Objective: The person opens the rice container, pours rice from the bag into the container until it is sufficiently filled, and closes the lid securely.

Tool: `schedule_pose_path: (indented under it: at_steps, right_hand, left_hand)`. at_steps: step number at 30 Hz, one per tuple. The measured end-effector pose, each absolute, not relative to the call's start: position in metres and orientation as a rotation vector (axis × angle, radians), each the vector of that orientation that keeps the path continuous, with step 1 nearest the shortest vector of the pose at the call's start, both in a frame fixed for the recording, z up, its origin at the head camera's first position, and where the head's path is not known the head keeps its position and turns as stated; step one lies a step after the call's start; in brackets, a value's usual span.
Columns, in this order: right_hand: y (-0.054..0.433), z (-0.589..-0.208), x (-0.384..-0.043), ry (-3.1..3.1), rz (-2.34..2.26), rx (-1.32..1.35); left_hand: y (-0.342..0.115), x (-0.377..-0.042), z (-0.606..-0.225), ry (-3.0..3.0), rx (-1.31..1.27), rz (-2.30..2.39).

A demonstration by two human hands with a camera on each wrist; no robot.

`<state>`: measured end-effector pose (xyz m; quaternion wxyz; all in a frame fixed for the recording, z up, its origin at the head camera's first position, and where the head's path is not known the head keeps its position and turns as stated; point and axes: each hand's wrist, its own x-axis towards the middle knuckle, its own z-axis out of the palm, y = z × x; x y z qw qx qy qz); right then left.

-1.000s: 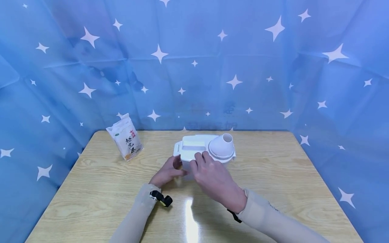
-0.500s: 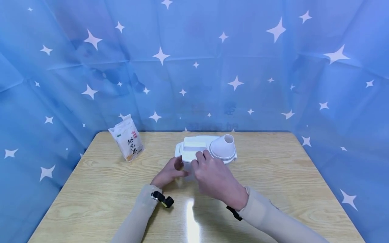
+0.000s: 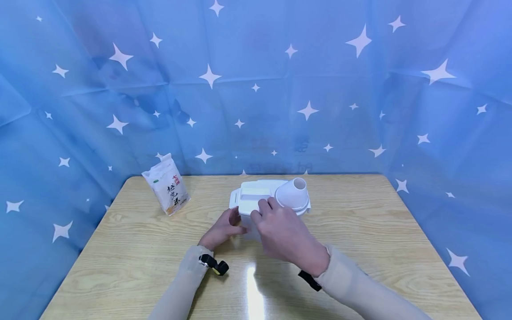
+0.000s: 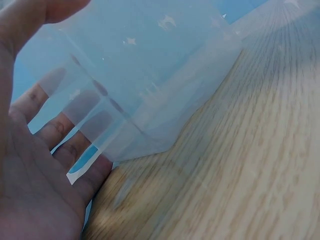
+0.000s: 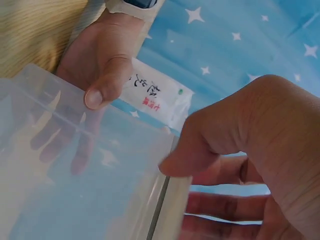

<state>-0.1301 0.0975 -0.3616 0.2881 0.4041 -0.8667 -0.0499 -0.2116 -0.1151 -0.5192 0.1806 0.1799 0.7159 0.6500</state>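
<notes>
A translucent plastic storage box (image 3: pixel 249 224) with a white lid (image 3: pixel 247 205) stands on the table. On the lid's right side sits a white tapered cup (image 3: pixel 291 194), its narrow end up. My left hand (image 3: pixel 222 229) holds the box's left side low down, thumb on the near face and fingers round the side; the fingers show through the wall in the left wrist view. With the right hand (image 3: pixel 285 234) I grip the lid's front rim. In the right wrist view the right thumb (image 5: pixel 187 157) presses the rim from below, where a dark seal line shows.
A white rice bag (image 3: pixel 167 186) with dark and red lettering leans at the back left of the wooden table (image 3: pixel 132 253). Behind the table's far edge hangs a blue curtain (image 3: pixel 256 106) with white stars.
The head view has shifted slightly. Both hands keep their places on the box and lid, and the lid looks the same throughout.
</notes>
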Motion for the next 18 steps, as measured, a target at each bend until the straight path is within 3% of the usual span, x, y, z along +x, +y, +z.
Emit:
schedule_pose_path:
  at_steps: [18]
  right_hand:
    - [0.137,-0.337,-0.14,-2.465,0.505,1.324]
  left_hand:
    - [-0.117,-0.214,-0.52,2.025,0.508,1.815]
